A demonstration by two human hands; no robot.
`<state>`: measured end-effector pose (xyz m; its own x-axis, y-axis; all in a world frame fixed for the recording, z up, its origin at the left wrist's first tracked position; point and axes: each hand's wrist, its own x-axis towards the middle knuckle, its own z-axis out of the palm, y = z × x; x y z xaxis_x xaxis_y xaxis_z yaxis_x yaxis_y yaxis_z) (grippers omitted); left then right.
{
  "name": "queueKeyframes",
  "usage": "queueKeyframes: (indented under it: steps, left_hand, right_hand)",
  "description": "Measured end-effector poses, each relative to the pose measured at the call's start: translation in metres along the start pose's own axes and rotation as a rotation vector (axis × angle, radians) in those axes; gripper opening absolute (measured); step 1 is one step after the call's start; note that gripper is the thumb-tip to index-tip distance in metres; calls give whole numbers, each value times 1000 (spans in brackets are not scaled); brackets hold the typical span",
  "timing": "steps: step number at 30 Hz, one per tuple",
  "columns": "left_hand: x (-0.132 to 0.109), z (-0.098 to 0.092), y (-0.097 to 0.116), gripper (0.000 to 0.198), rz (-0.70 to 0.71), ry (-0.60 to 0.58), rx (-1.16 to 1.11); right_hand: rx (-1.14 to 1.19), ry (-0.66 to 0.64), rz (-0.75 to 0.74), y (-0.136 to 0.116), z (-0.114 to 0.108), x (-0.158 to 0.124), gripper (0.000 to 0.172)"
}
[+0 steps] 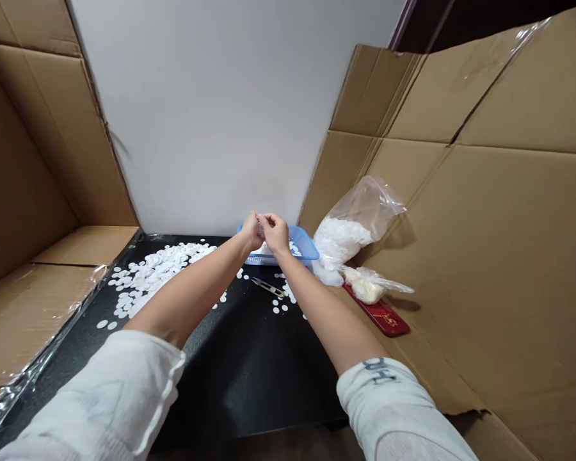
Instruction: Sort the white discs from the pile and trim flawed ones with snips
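Both the left hand [252, 234] and right hand [276, 233] meet at frame centre, their fingers gripping a small pale piece [260, 228], too tiny to identify, over the blue basket [312, 252]. White discs [166, 266] lie on the counter [264, 371], left of centre; snips [267, 287] lie below the basket.

White left sleeve [110, 390]: creased, loose fabric, wavy hem [162, 410], faint grey outline print [103, 403]. White right sleeve [398, 410] has dark lettering [380, 371] near the cuff, can't make out the word, plus a curved line lower down. Forearms [192, 282], left hand [252, 232] and right hand [276, 234] are bare.
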<state>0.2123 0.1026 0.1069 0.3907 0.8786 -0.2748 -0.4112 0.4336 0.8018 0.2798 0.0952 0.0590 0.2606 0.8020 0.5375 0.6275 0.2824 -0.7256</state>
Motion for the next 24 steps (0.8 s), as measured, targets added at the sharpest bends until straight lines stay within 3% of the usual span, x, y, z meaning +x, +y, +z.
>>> queueKeyframes:
  steps: [4,7,10,13,16,18,21,24]
  left_hand:
    - [17,-25,4,36,100,15,277]
    - [11,-58,14,36,197,-8,494]
    - [-18,-107,30,33,306,-39,714]
    - [-64,-166,38,37,401,-31,963]
    - [-105,-218,23,51,472,16,1257]
    - [-123,-241,4,60,491,28,1443]
    - [-136,-257,-25,64,512,6,1671]
    - [-148,-260,-44,66,547,-47,1823]
  right_hand:
    - [-86,-72,91,27,-2,14,35]
    - [-136,-94,93,40,-9,7,36]
    - [-170,-111,27,39,-15,-14,27]
    - [-160,-204,-105,25,-9,-48,34]
    - [-129,-401,-243,5,18,-88,33]
    - [-128,-532,-299,-7,42,-111,42]
    - [-141,-682,-337,-21,71,-137,51]
    - [-183,-797,-350,-29,75,-156,56]
